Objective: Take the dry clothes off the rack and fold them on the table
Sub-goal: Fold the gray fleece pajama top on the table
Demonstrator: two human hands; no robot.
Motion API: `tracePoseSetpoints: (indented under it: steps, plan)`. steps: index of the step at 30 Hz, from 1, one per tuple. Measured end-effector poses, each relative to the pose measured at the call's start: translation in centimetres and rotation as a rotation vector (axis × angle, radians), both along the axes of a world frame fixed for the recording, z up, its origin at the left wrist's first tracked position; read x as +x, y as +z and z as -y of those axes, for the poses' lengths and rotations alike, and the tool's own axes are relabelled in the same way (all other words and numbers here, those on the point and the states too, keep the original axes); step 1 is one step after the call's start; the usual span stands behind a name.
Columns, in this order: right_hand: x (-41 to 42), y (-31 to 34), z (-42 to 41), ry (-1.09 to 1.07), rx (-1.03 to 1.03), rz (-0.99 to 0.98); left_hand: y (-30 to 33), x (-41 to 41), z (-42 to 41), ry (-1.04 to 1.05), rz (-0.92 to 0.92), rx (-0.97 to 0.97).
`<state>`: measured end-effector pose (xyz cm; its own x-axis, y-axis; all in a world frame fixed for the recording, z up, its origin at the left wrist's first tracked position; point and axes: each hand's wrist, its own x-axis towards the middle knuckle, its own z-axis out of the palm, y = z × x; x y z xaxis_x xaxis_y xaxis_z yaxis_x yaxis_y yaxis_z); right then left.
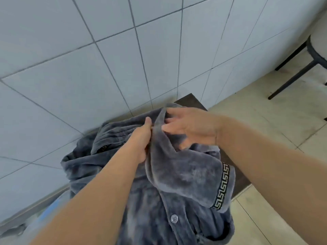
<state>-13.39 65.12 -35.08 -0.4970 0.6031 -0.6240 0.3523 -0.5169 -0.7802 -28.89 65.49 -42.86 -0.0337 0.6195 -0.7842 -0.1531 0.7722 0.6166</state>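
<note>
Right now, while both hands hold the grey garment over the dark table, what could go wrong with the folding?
1. The grey garment lies bunched, so a fold now may trap creases.
2. It hangs past the dark table edge on the near side; it might slide to the floor.
3. The left hand and right hand grip close together, so the patterned cuff hangs loose.
</note>
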Motion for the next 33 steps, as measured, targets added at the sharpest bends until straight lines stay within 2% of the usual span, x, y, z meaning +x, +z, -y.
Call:
tracePoseSetpoints:
  steps: [2, 3, 4, 5, 8, 11, 13, 15, 17, 19, 20, 21, 22, 23, 25, 26, 27, 28, 30, 32, 33]
  plan:
    - [-2.9, -2.8, 1.0, 0.107, 0.251, 0.451, -0.8, -4.6, 1.2, -0.153, -0.468, -0.033]
    - [-3.2, -3.9, 1.7, 0.124, 0.328, 0.631, -1.4, -6.5, 2.0, -0.210, -0.619, -0.015]
    - [-3.2, -4.8, 2.5, 0.130, 0.336, 0.719, -1.8, -7.9, 2.8, -0.241, -0.637, 0.005]
    - [-2.9, -5.6, 3.3, 0.187, 0.303, 0.776, -2.0, -8.8, 3.8, -0.246, -0.569, 0.011]
    - [-1.9, -7.4, 5.3, 0.489, 0.195, 0.985, -2.5, -9.7, 6.6, -0.368, -0.392, 0.043]
    - [-2.4, -7.2, 5.3, 0.506, 0.229, 1.058, -2.0, -9.8, 8.3, -0.492, -0.254, 0.120]
    - [-3.7, -5.8, 4.6, 0.284, 0.139, 0.835, -1.3, -9.5, 9.1, -0.645, -0.125, 0.175]
    - [-5.7, -4.2, 4.0, -0.054, -0.099, 0.397, -0.4, -9.3, 9.8, -0.725, 0.138, 0.230]
    - [-8.5, -2.4, 3.7, -0.153, -0.252, -0.032, 0.4, -9.7, 10.2, -0.663, 0.327, 0.342]
    - [-10.7, -1.9, 3.8, -0.243, -0.292, -0.340, 1.1, -11.3, 9.8, -0.356, 0.264, 0.322]
    - [-11.6, -2.3, 3.8, -0.321, -0.280, -0.415, 1.3, -12.6, 9.6, -0.204, 0.184, 0.304]
    - [-12.3, -2.8, 3.9, -0.405, -0.224, -0.407, 1.2, -14.1, 9.5, -0.106, 0.086, 0.280]
    - [-12.8, -3.7, 3.9, -0.465, -0.110, -0.285, 0.9, -15.8, 9.4, -0.050, -0.008, 0.234]
    - [-12.6, -4.7, 4.0, -0.458, 0.070, -0.049, 0.2, -17.2, 9.4, -0.039, -0.102, 0.168]
    - [-11.0, -7.3, 4.3, -0.221, 0.512, 0.629, -1.6, -20.7, 9.9, -0.044, -0.385, 0.111]
    - [-9.6, -8.6, 4.7, -0.092, 0.656, 0.892, -2.6, -22.1, 10.2, -0.017, -0.539, 0.094]
    - [-8.3, -9.8, 5.2, 0.008, 0.734, 1.061, -3.1, -23.0, 10.6, 0.026, -0.690, 0.062]
    - [-7.1, -10.9, 5.8, 0.084, 0.750, 1.164, -3.6, -23.7, 11.2, 0.072, -0.788, 0.039]
    - [-5.2, -12.8, 7.3, 0.222, 0.681, 1.229, -3.8, -23.3, 12.4, 0.079, -0.805, 0.102]
    - [-3.8, -14.2, 8.5, 0.388, 0.662, 1.271, -4.4, -22.0, 13.3, -0.152, -0.729, 0.223]
    - [-3.2, -14.6, 8.8, 0.426, 0.716, 1.300, -4.5, -21.2, 13.7, -0.320, -0.765, 0.212]
